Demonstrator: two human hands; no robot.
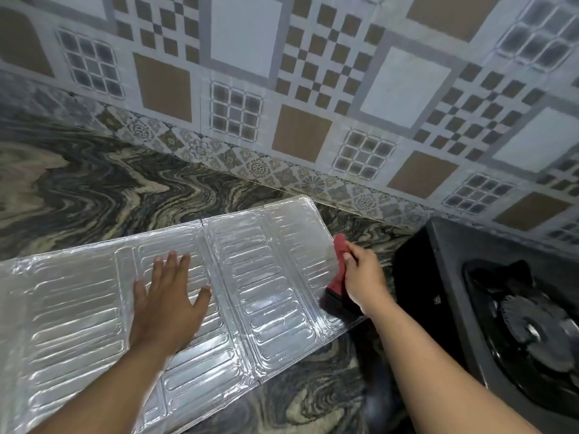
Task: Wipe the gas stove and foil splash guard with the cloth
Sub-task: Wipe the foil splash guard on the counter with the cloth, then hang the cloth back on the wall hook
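The foil splash guard (78,308) lies unfolded and flat on the marbled counter, stretching from the lower left to the middle. My left hand (169,302) presses flat on its middle panel, fingers spread. My right hand (360,277) grips a red cloth (340,255) at the guard's right edge, with the cloth touching the foil there. The black gas stove (470,277) stands at the right, its burner and pan support (532,327) visible.
The dark swirled stone counter (94,183) runs along a patterned tile wall (282,89) at the back. A strip of counter separates the guard's right edge from the stove's side.
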